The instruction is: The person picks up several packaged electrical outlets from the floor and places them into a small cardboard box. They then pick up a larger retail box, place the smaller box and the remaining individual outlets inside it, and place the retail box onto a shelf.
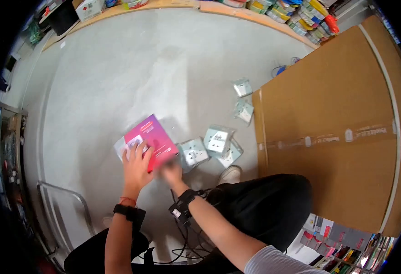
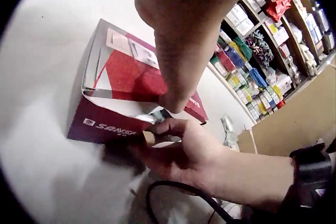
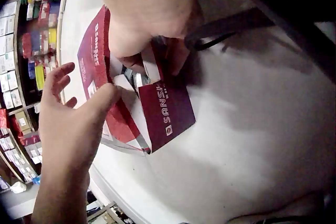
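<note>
Red-and-magenta cardboard box (image 1: 158, 134) with white lettering lies on the grey floor (image 1: 109, 73) in front of you, tilted at an angle in the head view. Your left hand (image 1: 137, 167) rests on top of the box, its fingers spread and fairly straight. Your right hand (image 2: 186, 155) is at the lettered end of the box, its thumb and fingers pinching the edge of the end panel, as both wrist views show; the head view blurs it. Between that panel and the top, the box gapes, and something pale shows inside, too small to make out.

Just right of the box lies a cluster of three white-and-pale-green, plastic-wrapped square packets (image 1: 218, 139), the nearest almost against it. Two more wrapped packets (image 1: 243, 111) lie farther off, beyond the box to the right. Well right of the box stands a large brown cardboard carton (image 1: 332, 123) with a pale strap. Black cables (image 1: 184, 249) tangle on your side of the box.
</note>
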The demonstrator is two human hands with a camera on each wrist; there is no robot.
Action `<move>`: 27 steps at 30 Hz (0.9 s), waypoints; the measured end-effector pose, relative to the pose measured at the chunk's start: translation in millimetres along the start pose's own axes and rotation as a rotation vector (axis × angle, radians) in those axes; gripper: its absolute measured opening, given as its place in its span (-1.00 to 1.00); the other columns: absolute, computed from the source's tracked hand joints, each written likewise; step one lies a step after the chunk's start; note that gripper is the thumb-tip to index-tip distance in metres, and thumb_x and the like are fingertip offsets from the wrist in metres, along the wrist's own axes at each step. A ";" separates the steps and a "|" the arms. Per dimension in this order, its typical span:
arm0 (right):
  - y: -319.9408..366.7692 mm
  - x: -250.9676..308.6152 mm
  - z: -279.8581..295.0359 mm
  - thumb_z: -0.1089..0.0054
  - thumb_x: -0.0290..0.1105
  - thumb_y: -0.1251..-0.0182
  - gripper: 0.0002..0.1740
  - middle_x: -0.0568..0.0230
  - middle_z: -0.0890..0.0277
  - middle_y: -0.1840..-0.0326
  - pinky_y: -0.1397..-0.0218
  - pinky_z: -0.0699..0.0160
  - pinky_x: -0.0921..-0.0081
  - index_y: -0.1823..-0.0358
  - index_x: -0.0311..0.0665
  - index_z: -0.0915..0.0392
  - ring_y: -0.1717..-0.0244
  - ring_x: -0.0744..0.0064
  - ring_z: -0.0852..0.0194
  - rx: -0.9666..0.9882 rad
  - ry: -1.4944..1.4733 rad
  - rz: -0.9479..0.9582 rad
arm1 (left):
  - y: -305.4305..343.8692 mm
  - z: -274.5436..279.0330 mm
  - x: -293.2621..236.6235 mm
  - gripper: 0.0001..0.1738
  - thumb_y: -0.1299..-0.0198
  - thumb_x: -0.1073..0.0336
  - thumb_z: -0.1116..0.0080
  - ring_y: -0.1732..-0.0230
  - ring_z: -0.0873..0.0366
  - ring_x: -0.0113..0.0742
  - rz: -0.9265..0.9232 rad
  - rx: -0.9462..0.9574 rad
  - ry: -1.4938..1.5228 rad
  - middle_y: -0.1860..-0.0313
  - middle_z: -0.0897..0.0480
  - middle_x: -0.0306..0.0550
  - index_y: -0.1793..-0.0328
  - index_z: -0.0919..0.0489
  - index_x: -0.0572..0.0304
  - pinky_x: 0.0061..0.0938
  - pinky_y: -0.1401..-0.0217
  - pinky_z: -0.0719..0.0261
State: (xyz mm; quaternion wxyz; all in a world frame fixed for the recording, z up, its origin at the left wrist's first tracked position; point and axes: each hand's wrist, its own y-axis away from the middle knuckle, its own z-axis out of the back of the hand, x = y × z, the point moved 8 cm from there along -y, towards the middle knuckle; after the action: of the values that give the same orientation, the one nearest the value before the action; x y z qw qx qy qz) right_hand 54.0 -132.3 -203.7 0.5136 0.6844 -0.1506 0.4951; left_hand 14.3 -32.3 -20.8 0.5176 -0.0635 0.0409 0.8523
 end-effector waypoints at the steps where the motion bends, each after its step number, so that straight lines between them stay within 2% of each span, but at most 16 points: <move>1: -4.8 -10.1 -2.3 -0.19 -0.37 0.31 -0.62 0.06 -0.48 0.40 0.28 -0.38 0.47 0.39 -0.46 -0.42 0.36 0.27 -0.45 0.001 -0.061 -0.008 | -1.2 7.3 -0.8 -0.33 0.47 0.24 -0.19 -0.19 -0.11 -0.14 -0.010 0.021 0.034 -0.11 -0.25 -0.16 0.02 -0.33 -0.04 0.00 -0.17 0.00; 2: -8.9 -24.6 -3.7 -0.20 -0.39 0.31 -0.60 0.03 -0.48 0.36 0.23 -0.38 0.45 0.35 -0.46 -0.41 0.31 0.27 -0.45 0.011 -0.004 -0.063 | -0.9 20.4 1.6 -0.38 0.45 0.27 -0.19 -0.15 -0.16 -0.15 -0.010 -0.053 0.052 -0.07 -0.28 -0.17 0.06 -0.35 -0.03 -0.04 -0.14 -0.04; 3: -5.5 -11.2 -0.1 -0.21 -0.41 0.30 -0.60 0.02 -0.48 0.33 0.21 -0.37 0.45 0.34 -0.47 -0.41 0.29 0.27 -0.44 -0.011 0.029 0.050 | -1.4 32.3 4.7 -0.42 0.43 0.30 -0.19 -0.10 -0.21 -0.16 -0.014 -0.130 0.071 -0.04 -0.30 -0.18 0.10 -0.38 -0.02 -0.09 -0.11 -0.08; 4: -1.0 -7.4 0.5 -0.22 -0.43 0.29 -0.58 0.03 -0.47 0.31 0.20 -0.37 0.46 0.31 -0.47 -0.39 0.29 0.26 -0.44 0.046 0.208 -0.135 | -3.9 45.0 11.0 -0.47 0.41 0.32 -0.18 -0.06 -0.25 -0.17 -0.022 -0.207 0.092 0.00 -0.33 -0.18 0.13 -0.40 -0.01 -0.13 -0.08 -0.13; 6: -3.7 -18.0 -2.4 -0.14 -0.49 0.27 -0.61 0.20 -0.43 0.44 0.40 -0.40 0.54 0.29 -0.42 -0.34 0.46 0.40 -0.41 -0.019 0.026 -0.154 | -20.6 70.5 33.6 -0.52 0.38 0.37 -0.15 0.02 -0.31 -0.21 0.004 -0.181 0.249 0.04 -0.36 -0.20 0.16 -0.41 0.01 -0.19 -0.01 -0.17; 9: -4.3 -20.7 -1.9 -0.19 -0.45 0.31 -0.57 0.18 -0.41 0.42 0.48 -0.38 0.58 0.31 -0.44 -0.32 0.50 0.44 -0.38 0.014 0.016 -0.209 | -47.8 89.5 70.7 -0.58 0.33 0.44 -0.10 0.10 -0.37 -0.26 0.065 -0.216 0.315 0.09 -0.39 -0.24 0.19 -0.41 0.02 -0.27 0.06 -0.21; 12: -0.6 -12.3 -3.5 -0.20 -0.44 0.32 -0.58 0.19 -0.40 0.43 0.52 -0.36 0.61 0.34 -0.43 -0.32 0.54 0.45 -0.37 0.047 -0.028 -0.213 | -59.4 105.5 91.4 -0.62 0.29 0.50 -0.05 0.16 -0.39 -0.26 0.102 -0.303 0.203 0.13 -0.40 -0.26 0.22 -0.41 0.03 -0.33 0.17 -0.26; 13: -0.6 -13.7 -2.6 -0.24 -0.42 0.33 -0.49 0.13 -0.38 0.35 0.43 -0.38 0.56 0.26 -0.44 -0.26 0.44 0.41 -0.38 0.078 0.028 -0.251 | -59.7 108.9 93.5 -0.63 0.28 0.52 -0.03 0.18 -0.40 -0.24 0.108 -0.333 0.155 0.15 -0.41 -0.25 0.24 -0.41 0.03 -0.35 0.21 -0.28; 16: 7.9 17.0 9.9 -0.27 -0.40 0.33 -0.37 0.02 -0.27 0.16 0.23 -0.36 0.45 0.16 -0.43 -0.16 0.21 0.35 -0.32 -0.100 0.222 0.007 | -49.8 137.7 87.3 -0.70 0.24 0.49 -0.09 0.39 -0.43 -0.07 0.187 -0.621 -0.130 0.27 -0.48 -0.09 0.28 -0.40 0.09 -0.40 0.50 -0.33; 17: 21.8 47.3 14.6 -0.31 -0.39 0.36 -0.26 -0.04 -0.11 0.04 0.01 -0.18 0.33 0.08 -0.38 -0.09 0.02 0.25 -0.16 -0.202 0.375 0.186 | -50.3 132.7 98.3 -0.71 0.24 0.49 -0.08 0.39 -0.43 -0.07 0.275 -0.574 -0.122 0.30 -0.49 -0.10 0.29 -0.40 0.09 -0.39 0.49 -0.33; 20: 54.3 107.6 0.8 -0.31 -0.42 0.38 -0.26 -0.05 -0.06 0.04 -0.05 -0.08 0.32 0.07 -0.32 -0.11 0.00 0.17 -0.11 -0.255 0.844 0.584 | -44.3 111.4 126.0 -0.74 0.22 0.48 -0.07 0.40 -0.44 -0.08 0.514 -0.386 -0.091 0.38 -0.52 -0.12 0.30 -0.40 0.09 -0.36 0.48 -0.33; 22: 66.5 122.8 -26.3 -0.22 -0.44 0.30 -0.43 0.09 -0.16 0.11 -0.06 -0.04 0.36 0.13 -0.30 -0.23 0.03 0.23 -0.12 -0.090 1.087 0.855 | -37.0 96.4 131.3 -0.76 0.20 0.46 -0.07 0.40 -0.45 -0.08 0.631 -0.206 -0.064 0.41 -0.53 -0.13 0.31 -0.40 0.10 -0.35 0.47 -0.35; 24: 67.6 117.9 -52.2 -0.16 -0.44 0.24 -0.54 0.19 -0.23 0.16 -0.07 -0.03 0.41 0.18 -0.30 -0.31 0.03 0.31 -0.15 0.115 1.245 1.067 | -31.5 78.5 116.8 -0.77 0.16 0.41 -0.04 0.34 -0.45 -0.09 0.467 -0.239 0.092 0.37 -0.53 -0.11 0.27 -0.41 0.08 -0.31 0.41 -0.38; 25: 60.0 106.7 -56.9 -0.09 -0.47 0.21 -0.62 0.26 -0.29 0.20 -0.03 -0.09 0.43 0.23 -0.29 -0.37 0.07 0.34 -0.19 0.211 1.309 0.957 | -25.7 66.9 108.3 -0.77 0.14 0.39 -0.02 0.30 -0.45 -0.10 0.384 -0.256 0.168 0.35 -0.53 -0.09 0.26 -0.41 0.07 -0.28 0.39 -0.39; 27: 55.9 106.4 -58.8 -0.09 -0.47 0.22 -0.64 0.25 -0.31 0.20 -0.02 -0.12 0.45 0.24 -0.26 -0.40 0.08 0.34 -0.21 0.353 1.363 0.841 | -11.8 47.0 78.3 -0.63 0.19 0.39 -0.08 0.18 -0.42 -0.09 0.166 -0.264 0.169 0.20 -0.49 -0.05 0.14 -0.42 0.11 -0.30 0.18 -0.41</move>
State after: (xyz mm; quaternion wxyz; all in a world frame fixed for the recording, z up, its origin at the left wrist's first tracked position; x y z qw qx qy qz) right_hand 32.7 -73.9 -85.2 0.1485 0.1908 0.0308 0.9698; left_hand -14.1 48.2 13.8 0.4272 -0.1985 -0.0228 0.8818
